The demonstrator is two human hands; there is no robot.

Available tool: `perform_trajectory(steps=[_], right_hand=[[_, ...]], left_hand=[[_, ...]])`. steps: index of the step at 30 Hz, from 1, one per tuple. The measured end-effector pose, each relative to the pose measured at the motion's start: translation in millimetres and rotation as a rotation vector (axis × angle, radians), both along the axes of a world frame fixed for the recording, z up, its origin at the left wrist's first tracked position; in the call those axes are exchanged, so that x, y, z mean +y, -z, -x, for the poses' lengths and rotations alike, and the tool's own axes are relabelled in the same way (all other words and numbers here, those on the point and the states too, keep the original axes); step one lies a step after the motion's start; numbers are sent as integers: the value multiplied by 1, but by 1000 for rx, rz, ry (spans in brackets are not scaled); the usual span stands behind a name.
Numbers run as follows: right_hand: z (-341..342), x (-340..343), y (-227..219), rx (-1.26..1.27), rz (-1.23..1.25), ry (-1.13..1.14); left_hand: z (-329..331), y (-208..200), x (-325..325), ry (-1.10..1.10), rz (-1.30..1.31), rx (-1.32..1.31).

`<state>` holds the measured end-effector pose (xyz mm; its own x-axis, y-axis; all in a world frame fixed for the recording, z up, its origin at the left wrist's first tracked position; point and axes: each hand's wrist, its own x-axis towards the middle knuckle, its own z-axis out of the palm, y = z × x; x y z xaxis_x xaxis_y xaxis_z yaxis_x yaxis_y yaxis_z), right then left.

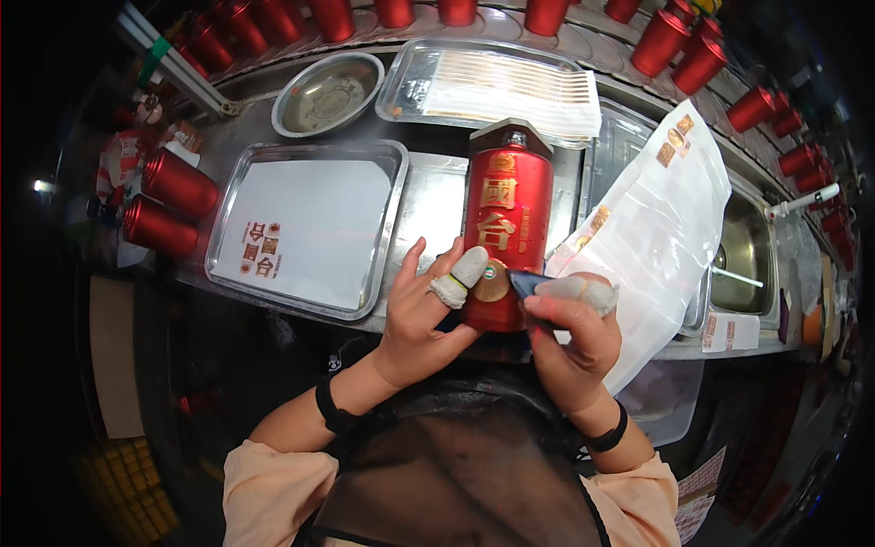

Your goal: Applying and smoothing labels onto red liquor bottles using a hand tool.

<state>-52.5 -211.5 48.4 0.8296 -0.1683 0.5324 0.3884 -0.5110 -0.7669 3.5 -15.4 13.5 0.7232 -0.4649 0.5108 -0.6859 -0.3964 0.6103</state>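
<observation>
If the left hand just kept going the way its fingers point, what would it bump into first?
The left hand already rests its wrapped thumb on the red bottle. Its free fingers point up and away, toward the near rim of the steel tray holding a white sheet; that looks like the first contact, though depth is hard to judge.

Centre frame is crowded: the red bottle (504, 237) stands upright between the left hand (421, 314) and right hand (572, 333), blocking any straight path across. Left of centre, the steel tray (387, 228) holds only flat white sheets (305, 228), so a hand can pass low over it. At far left, red cylinders (169, 205) lie in the way. Right of centre, clear plastic bags (661, 228) drape over the counter edge. Along the top, a row of red cans (679, 46) walls the back.
</observation>
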Motion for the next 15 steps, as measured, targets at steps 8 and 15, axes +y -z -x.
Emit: perform_trajectory(steps=[8,15], right_hand=[[8,-6,-1,101,-265,113],[16,-10,-2,85,-79,-156]], left_hand=[[5,-17,-5,-15,-86,-57],[-7,-4,-5,41,-25,44]])
